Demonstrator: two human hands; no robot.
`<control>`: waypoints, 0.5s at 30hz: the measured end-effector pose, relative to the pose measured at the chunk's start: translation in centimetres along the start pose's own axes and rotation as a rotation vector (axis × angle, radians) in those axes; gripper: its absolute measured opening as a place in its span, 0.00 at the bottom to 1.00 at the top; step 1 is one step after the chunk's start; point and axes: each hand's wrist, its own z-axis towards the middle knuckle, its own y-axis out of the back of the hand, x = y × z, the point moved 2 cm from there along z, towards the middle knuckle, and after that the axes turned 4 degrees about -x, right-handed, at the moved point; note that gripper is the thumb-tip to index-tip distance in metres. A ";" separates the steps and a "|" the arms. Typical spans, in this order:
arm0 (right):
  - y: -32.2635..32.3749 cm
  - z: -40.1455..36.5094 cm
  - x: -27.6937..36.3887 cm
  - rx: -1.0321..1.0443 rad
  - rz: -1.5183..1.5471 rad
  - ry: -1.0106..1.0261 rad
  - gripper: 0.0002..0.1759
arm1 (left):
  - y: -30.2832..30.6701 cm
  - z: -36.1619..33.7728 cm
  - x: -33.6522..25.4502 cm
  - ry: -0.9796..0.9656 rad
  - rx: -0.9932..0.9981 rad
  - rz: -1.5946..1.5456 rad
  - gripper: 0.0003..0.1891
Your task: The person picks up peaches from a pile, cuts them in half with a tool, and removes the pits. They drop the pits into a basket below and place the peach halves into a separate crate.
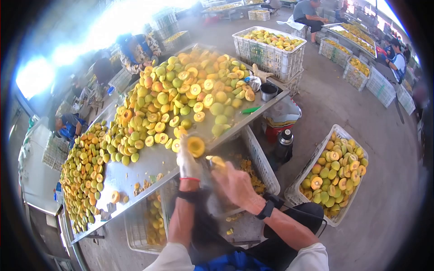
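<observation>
My left hand point(189, 163), in a pale glove, is closed on a yellow peach half point(196, 147) with a hollow centre, just over the table's near edge. Close beside it, my right hand point(236, 183) is bare, its fingers wrapped round a small yellow object point(216, 161) that points toward the peach half. Blur hides whether that object is a tool or a piece of fruit. Beyond both hands, a big heap of whole and halved peaches point(158, 97) covers much of the metal table point(135, 168).
Below my hands is a crate point(260, 156) with yellow scraps. A peach-filled crate point(296, 194) stands at right, another point(266, 58) behind the table. A black flask point(284, 143), a metal cup point(268, 91) and a green-handled tool point(250, 109) are nearby. People sit at other tables.
</observation>
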 end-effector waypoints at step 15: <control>-0.4 -13.1 -14.3 0.609 -0.435 -0.103 0.15 | 29.3 -6.6 -9.2 -0.777 -0.360 1.496 0.14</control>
